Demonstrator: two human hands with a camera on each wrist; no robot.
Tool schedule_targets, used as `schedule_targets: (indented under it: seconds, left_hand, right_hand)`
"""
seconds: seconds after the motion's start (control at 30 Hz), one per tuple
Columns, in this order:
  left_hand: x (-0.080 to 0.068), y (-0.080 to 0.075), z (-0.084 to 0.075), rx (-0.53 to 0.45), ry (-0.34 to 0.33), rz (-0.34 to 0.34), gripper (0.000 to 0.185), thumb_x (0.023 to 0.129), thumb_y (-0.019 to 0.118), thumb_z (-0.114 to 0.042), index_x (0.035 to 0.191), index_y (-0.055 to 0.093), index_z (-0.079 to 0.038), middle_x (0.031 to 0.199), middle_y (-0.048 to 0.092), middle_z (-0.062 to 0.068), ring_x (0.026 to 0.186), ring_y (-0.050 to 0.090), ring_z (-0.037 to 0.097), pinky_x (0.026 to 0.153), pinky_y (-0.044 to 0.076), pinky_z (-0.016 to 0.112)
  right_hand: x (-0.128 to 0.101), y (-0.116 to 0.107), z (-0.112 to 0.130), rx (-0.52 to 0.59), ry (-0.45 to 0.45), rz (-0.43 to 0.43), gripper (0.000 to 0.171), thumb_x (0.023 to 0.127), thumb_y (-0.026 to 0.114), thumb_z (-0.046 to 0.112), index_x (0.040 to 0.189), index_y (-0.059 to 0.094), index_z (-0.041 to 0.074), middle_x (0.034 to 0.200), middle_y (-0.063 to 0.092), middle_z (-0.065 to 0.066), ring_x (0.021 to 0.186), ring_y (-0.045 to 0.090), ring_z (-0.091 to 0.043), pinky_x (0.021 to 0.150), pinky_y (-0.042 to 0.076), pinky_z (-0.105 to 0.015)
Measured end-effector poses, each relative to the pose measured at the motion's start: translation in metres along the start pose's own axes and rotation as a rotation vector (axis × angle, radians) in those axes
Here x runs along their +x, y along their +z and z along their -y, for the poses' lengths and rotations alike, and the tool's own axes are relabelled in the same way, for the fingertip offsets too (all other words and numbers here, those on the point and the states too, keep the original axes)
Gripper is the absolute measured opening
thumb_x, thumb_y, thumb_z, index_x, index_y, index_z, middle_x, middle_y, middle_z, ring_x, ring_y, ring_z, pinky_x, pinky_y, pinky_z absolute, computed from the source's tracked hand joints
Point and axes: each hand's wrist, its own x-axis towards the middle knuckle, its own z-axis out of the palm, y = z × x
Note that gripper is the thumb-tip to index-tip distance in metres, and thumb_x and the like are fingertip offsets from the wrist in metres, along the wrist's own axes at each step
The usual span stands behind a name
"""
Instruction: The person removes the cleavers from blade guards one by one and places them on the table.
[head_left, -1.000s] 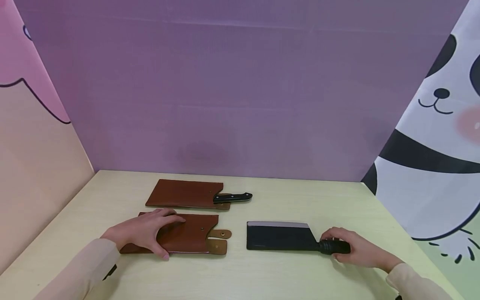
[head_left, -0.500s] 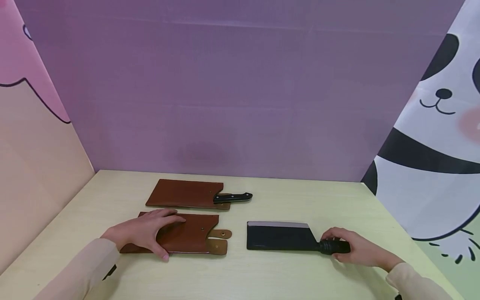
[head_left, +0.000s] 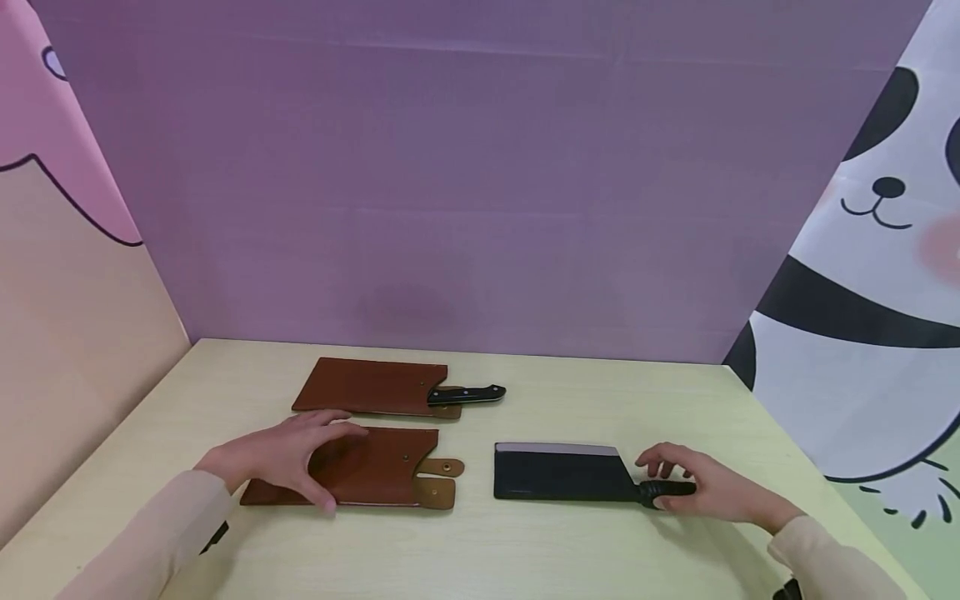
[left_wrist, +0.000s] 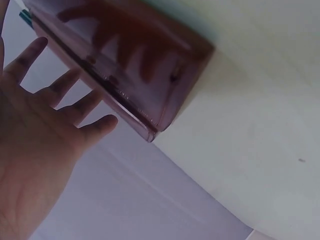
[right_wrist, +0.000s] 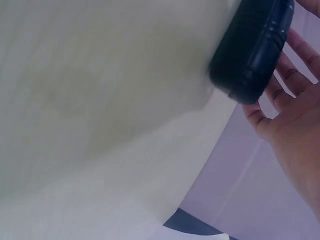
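A brown leather knife sheath [head_left: 375,471], its two straps pointing right, lies flat at the left front of the table. Over its left part hovers my left hand [head_left: 273,454], fingers spread and slightly bent. In the left wrist view the fingers stand apart beside the brown leather [left_wrist: 135,45]. To the right lies a cleaver [head_left: 558,477] with a black blade and a pale edge strip facing away. My right hand [head_left: 720,487] is at its ridged black handle [head_left: 666,491], fingers loosened and lifted off, thumb still close to it. The right wrist view shows the handle [right_wrist: 252,55] before relaxed fingers.
Behind the near sheath lies a second brown sheath [head_left: 367,387] with a black-handled knife [head_left: 472,394] sticking out to the right. The pale wooden table [head_left: 480,550] ends at a purple backdrop [head_left: 480,167]. Side panels carry cartoon prints, a panda [head_left: 862,333] on the right.
Both hands were still at first, the right gripping the cleaver's handle, the left on the sheath. Now the right fingers have loosened and the left hand has lifted slightly and shifted left.
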Motion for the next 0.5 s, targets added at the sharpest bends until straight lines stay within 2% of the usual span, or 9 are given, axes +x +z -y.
schedule_targets:
  seconds: [0.27,0.5]
  left_hand:
    - [0.002,-0.008,0.004,0.012,0.041,-0.042,0.088,0.066,0.072,-0.057,0.137,0.039,-0.018,0.142,0.033,0.014,0.130,0.029,0.038,0.097,0.028,0.062]
    - [0.007,-0.007,0.008,0.014,0.082,-0.075,0.081,0.071,0.071,-0.052,0.137,0.040,-0.015,0.139,0.037,0.010,0.128,0.035,0.034,0.096,0.033,0.058]
  right_hand:
    - [0.016,0.002,0.013,-0.028,-0.011,-0.027,0.038,0.082,0.068,0.020,0.115,0.051,0.010,0.098,0.055,0.002,0.086,0.052,-0.011,0.071,0.043,-0.029]
    - [0.033,0.009,0.018,-0.036,-0.037,-0.057,0.040,0.081,0.069,0.022,0.114,0.052,0.007,0.101,0.056,-0.002,0.088,0.052,-0.013,0.075,0.045,-0.028]
